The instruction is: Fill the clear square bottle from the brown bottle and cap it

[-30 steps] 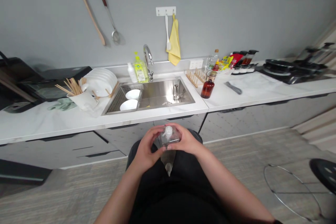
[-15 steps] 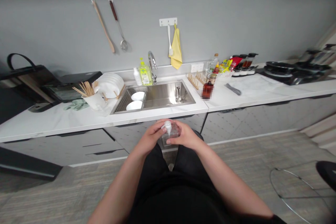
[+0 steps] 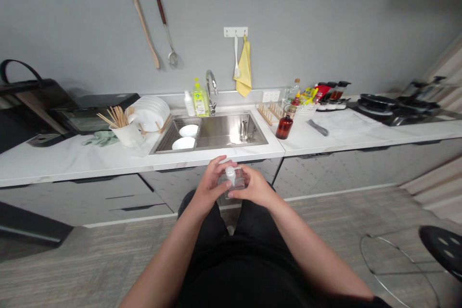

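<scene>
A clear, squarish pump bottle [image 3: 237, 181] with a white pump head is held upright over my lap, just in front of the counter's edge. My right hand [image 3: 255, 186] wraps around its right side, thumb across the near face. Close against the left side is my left hand [image 3: 212, 182], its fingers apart and loosely curved near the pump head. The left thumb lies at the bottle's near left edge; whether it presses on it I cannot tell. Part of the bottle is hidden behind my fingers.
Beyond the counter edge, a steel sink [image 3: 231, 145] has white bowls [image 3: 184, 143] on a rack at its left. An amber bottle [image 3: 284, 128] stands to the right. Left are plates [image 3: 153, 110] and a white jug [image 3: 127, 135] of chopsticks. A stool [image 3: 442, 250] is at lower right.
My left hand's fingers have spread and lifted away from the pump head. My right hand keeps its hold on the bottle. The view has shifted slightly.
</scene>
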A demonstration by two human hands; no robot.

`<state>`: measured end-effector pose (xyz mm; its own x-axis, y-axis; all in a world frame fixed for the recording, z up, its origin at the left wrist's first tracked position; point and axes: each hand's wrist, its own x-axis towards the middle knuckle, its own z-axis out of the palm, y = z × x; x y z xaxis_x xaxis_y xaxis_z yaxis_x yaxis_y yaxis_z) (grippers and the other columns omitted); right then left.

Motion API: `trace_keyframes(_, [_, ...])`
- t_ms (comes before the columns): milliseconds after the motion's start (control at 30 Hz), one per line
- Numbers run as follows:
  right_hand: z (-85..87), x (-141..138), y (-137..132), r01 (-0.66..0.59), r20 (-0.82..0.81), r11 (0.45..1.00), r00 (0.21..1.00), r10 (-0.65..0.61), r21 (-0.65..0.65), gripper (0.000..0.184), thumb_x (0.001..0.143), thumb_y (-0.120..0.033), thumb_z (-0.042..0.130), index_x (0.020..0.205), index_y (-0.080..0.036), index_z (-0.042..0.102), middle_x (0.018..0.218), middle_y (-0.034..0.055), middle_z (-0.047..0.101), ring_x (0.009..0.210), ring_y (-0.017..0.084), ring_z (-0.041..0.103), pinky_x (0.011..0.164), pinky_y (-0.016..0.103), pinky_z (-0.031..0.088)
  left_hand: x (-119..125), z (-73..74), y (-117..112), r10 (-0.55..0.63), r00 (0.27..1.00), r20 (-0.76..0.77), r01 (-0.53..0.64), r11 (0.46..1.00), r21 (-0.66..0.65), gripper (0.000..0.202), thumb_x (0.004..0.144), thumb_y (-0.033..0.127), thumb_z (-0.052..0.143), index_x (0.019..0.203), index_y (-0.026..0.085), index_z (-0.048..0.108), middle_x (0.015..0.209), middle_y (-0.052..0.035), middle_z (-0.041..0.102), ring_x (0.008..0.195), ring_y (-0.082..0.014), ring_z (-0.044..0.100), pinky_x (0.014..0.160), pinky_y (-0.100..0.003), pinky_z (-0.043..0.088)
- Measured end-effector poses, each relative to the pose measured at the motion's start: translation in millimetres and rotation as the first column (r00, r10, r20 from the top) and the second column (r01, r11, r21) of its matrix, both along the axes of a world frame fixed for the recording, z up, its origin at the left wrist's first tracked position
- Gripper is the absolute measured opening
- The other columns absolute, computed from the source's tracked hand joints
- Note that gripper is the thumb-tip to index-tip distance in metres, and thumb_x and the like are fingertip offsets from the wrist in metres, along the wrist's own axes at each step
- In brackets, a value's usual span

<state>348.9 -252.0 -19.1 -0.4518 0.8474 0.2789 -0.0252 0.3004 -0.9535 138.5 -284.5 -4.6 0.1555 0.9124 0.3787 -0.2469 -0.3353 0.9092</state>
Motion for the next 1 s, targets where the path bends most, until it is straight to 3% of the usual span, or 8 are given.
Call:
trace_keyframes(100, [2.3, -1, 0, -0.001, -0.029, 1.0, 1.0, 0.001, -0.014, 0.078, 0.069, -0.046, 0.113, 0.135, -0.028, 0.076, 0.125, 0.007, 0.085, 0.111, 0.03, 0.082, 0.103, 0.045, 0.066, -17, 9.3, -9, -0.021, 1.0, 0.01, 0.021, 1.0, 0.002, 0.08, 0.094, 0.038, 0.096, 0.164, 0.029, 0.06, 0.145, -0.0143, 0.083, 0.165, -0.0379, 0.059, 0.138, -0.059, 0.039])
trace_keyframes(233, [5.4, -5, -2, 0.031, -0.058, 0.999, 0.998, -0.032, -0.025, 0.077, 0.069, -0.046, 0.114, 0.132, -0.028, 0.074, 0.127, 0.0069, 0.084, 0.111, 0.029, 0.082, 0.102, 0.043, 0.066, -27, 15.0, -13, 0.126, 0.991, -0.041, -0.125, 0.992, 0.033, 0.064, 0.097, 0.037, 0.093, 0.156, 0.029, 0.068, 0.131, -0.0098, 0.086, 0.148, -0.0343, 0.072, 0.133, -0.056, 0.046])
trace_keyframes(400, [6.3, -13, -8, -0.041, -0.028, 0.998, 0.999, 0.04, -0.04, 0.081, 0.067, -0.044, 0.115, 0.135, -0.028, 0.074, 0.123, 0.0057, 0.084, 0.106, 0.027, 0.082, 0.097, 0.041, 0.066, -22, 10.9, -17, 0.114, 0.972, -0.203, -0.112, 0.994, 0.019, 0.066, 0.102, 0.036, 0.085, 0.165, 0.031, 0.067, 0.163, -0.0131, 0.075, 0.155, -0.0354, 0.068, 0.138, -0.057, 0.044])
trace_keyframes(500, [5.2, -12, -9, -0.029, -0.027, 0.998, 0.999, 0.028, -0.053, 0.079, 0.067, -0.044, 0.114, 0.133, -0.028, 0.074, 0.12, 0.0051, 0.084, 0.102, 0.026, 0.081, 0.093, 0.04, 0.067, -20, 7.7, -21, 0.154, 0.949, -0.274, -0.149, 0.988, 0.037, 0.057, 0.106, 0.035, 0.078, 0.162, 0.03, 0.072, 0.17, -0.0119, 0.07, 0.159, -0.0352, 0.066, 0.14, -0.058, 0.043])
trace_keyframes(700, [-0.3, -8, -6, 0.009, 0.017, 0.998, 1.0, -0.008, -0.067, 0.079, 0.067, -0.045, 0.114, 0.133, -0.027, 0.074, 0.126, 0.0077, 0.084, 0.106, 0.028, 0.082, 0.096, 0.043, 0.068, -20, 4.6, -12, 0.282, 0.904, -0.322, -0.258, 0.959, 0.117, 0.051, 0.102, 0.035, 0.083, 0.152, 0.026, 0.076, 0.142, -0.012, 0.085, 0.136, -0.0322, 0.078, 0.132, -0.057, 0.052])
trace_keyframes(867, [-7.0, -12, -7, -0.049, -0.016, 0.997, 0.999, 0.048, -0.052, 0.089, 0.067, -0.041, 0.114, 0.145, -0.029, 0.073, 0.136, 0.0084, 0.083, 0.115, 0.03, 0.082, 0.101, 0.045, 0.068, -16, 1.4, -9, 0.215, 0.915, -0.342, -0.195, 0.977, 0.092, 0.059, 0.097, 0.037, 0.09, 0.154, 0.026, 0.075, 0.154, -0.0149, 0.079, 0.143, -0.0357, 0.075, 0.131, -0.058, 0.053])
trace_keyframes(1000, [-6.5, -7, -4, -0.008, 0.009, 0.999, 1.0, 0.009, -0.033, 0.075, 0.067, -0.042, 0.114, 0.131, -0.027, 0.076, 0.12, 0.0057, 0.083, 0.103, 0.027, 0.082, 0.094, 0.042, 0.068, -19, -0.1, -13, 0.16, 0.938, -0.308, -0.157, 0.987, 0.033, 0.062, 0.099, 0.04, 0.09, 0.157, 0.028, 0.073, 0.155, -0.0153, 0.079, 0.145, -0.0356, 0.075, 0.131, -0.057, 0.053])
